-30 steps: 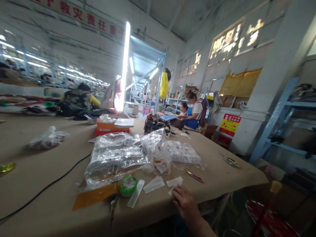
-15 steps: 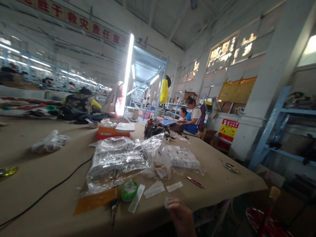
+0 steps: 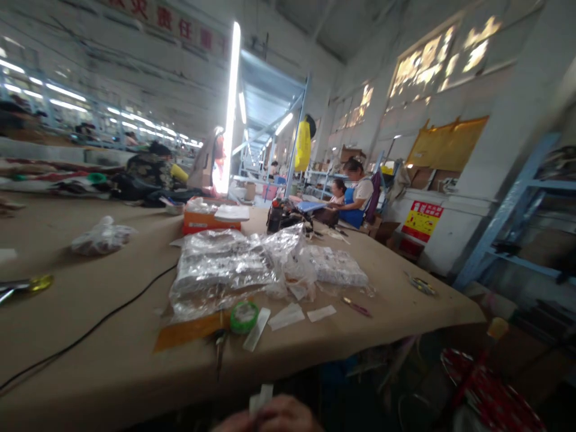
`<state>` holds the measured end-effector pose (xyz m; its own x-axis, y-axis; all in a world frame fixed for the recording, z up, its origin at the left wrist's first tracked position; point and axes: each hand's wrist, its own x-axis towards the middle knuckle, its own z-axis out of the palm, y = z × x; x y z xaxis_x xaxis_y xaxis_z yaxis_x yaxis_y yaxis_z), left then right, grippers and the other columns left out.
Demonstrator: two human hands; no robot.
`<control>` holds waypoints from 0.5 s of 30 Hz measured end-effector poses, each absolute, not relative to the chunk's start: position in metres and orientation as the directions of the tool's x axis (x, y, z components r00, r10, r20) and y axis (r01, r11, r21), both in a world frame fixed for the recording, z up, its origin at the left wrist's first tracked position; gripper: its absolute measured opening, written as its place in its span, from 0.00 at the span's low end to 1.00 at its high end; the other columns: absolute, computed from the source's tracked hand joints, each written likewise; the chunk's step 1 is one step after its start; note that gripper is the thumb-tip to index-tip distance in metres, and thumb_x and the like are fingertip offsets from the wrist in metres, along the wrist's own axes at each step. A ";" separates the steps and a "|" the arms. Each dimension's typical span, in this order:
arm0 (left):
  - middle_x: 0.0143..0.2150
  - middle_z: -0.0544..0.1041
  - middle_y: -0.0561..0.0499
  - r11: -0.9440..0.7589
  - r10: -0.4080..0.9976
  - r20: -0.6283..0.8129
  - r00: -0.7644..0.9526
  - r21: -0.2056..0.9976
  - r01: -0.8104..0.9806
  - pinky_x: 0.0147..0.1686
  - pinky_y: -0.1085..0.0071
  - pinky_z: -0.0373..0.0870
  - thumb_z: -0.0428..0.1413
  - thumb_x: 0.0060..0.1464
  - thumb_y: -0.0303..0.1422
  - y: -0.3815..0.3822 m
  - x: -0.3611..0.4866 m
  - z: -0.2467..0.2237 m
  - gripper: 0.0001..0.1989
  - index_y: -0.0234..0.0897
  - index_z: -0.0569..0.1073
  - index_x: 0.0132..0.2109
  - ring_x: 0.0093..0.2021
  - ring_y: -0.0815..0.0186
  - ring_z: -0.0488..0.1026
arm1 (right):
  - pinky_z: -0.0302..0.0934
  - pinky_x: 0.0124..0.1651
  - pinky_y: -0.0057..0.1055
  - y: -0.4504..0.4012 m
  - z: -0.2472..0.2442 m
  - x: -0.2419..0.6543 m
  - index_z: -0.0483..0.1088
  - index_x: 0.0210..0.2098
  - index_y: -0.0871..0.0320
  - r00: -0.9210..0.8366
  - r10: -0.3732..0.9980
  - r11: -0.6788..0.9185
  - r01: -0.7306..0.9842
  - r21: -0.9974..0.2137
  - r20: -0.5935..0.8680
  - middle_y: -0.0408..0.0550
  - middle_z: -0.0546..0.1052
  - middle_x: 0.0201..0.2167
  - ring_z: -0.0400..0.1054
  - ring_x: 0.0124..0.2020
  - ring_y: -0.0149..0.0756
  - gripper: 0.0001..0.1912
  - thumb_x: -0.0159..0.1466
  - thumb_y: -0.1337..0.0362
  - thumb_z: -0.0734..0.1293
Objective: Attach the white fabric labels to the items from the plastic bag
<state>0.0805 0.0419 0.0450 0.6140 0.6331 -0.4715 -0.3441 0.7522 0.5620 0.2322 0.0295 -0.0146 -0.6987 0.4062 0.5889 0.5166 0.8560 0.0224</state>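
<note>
At the bottom edge, below the table's front, my right hand [image 3: 288,414] is closed with its fingers pinching a small whitish strip [image 3: 261,398]. Only a little of my left hand [image 3: 233,423] shows, close against the right at the same strip. The strip's lower part is hidden by the fingers. On the table near them lie pale flat strips [image 3: 287,316], a roll of green tape [image 3: 243,317], a dark pointed tool [image 3: 219,348] and an amber sheet [image 3: 189,332].
Clear plastic bags [image 3: 225,270] of packed goods cover the table's middle, with an orange box [image 3: 211,221] behind. Pink-handled snips [image 3: 357,307] and yellow-handled scissors [image 3: 422,285] lie to the right. A black cable [image 3: 99,324] crosses the left. Two people sit or stand beyond the table.
My right hand has moved left and down, off the table's front edge, with the whitish piece. Part of my left hand has come into view beside it. The camera view has shifted.
</note>
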 end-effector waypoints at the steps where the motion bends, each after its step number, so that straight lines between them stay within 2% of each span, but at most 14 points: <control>1: 0.43 0.72 0.47 0.770 0.623 -0.504 0.598 0.531 -0.355 0.35 0.67 0.73 0.53 0.59 0.37 0.040 0.082 0.040 0.11 0.37 0.70 0.46 0.39 0.64 0.71 | 0.68 0.44 0.30 0.023 -0.018 0.232 0.71 0.29 0.52 -0.655 0.405 0.862 0.506 -0.027 0.638 0.43 0.77 0.33 0.71 0.42 0.33 0.11 0.66 0.64 0.60; 3: 0.33 0.73 0.47 0.801 0.597 -0.580 0.554 0.457 -0.386 0.28 0.73 0.70 0.54 0.58 0.30 0.035 0.083 0.025 0.05 0.32 0.72 0.38 0.31 0.67 0.70 | 0.65 0.50 0.35 0.011 -0.021 0.233 0.70 0.32 0.57 -0.578 0.450 0.850 0.512 -0.126 0.681 0.47 0.77 0.33 0.69 0.46 0.36 0.13 0.68 0.67 0.57; 4: 0.29 0.72 0.47 0.803 0.596 -0.596 0.537 0.430 -0.413 0.25 0.75 0.67 0.53 0.56 0.25 0.033 0.082 0.016 0.05 0.30 0.72 0.33 0.27 0.69 0.69 | 0.63 0.52 0.39 0.006 -0.022 0.235 0.70 0.34 0.57 -0.579 0.472 0.845 0.513 -0.153 0.665 0.49 0.77 0.36 0.67 0.50 0.38 0.11 0.68 0.67 0.57; 5: 0.26 0.71 0.47 0.790 0.613 -0.554 0.564 0.435 -0.431 0.24 0.75 0.66 0.51 0.54 0.22 0.032 0.082 0.008 0.07 0.27 0.72 0.30 0.25 0.70 0.68 | 0.61 0.54 0.41 0.004 -0.023 0.238 0.70 0.36 0.58 -0.591 0.488 0.843 0.509 -0.172 0.643 0.49 0.76 0.38 0.65 0.52 0.39 0.10 0.67 0.68 0.58; 9: 0.27 0.73 0.43 0.772 0.632 -0.412 0.657 0.411 -0.485 0.26 0.73 0.67 0.50 0.52 0.21 0.030 0.078 -0.008 0.07 0.25 0.73 0.32 0.25 0.67 0.70 | 0.57 0.58 0.43 0.002 -0.022 0.247 0.70 0.40 0.56 -0.633 0.503 0.852 0.477 -0.215 0.588 0.49 0.76 0.42 0.62 0.55 0.39 0.09 0.67 0.70 0.59; 15: 0.26 0.73 0.44 0.760 0.647 -0.426 0.632 0.422 -0.494 0.25 0.73 0.67 0.48 0.53 0.21 0.027 0.076 0.001 0.09 0.26 0.72 0.30 0.24 0.67 0.70 | 0.55 0.60 0.43 -0.003 -0.015 0.246 0.70 0.41 0.56 -0.694 0.482 0.868 0.463 -0.181 0.536 0.48 0.75 0.43 0.62 0.56 0.39 0.09 0.67 0.70 0.59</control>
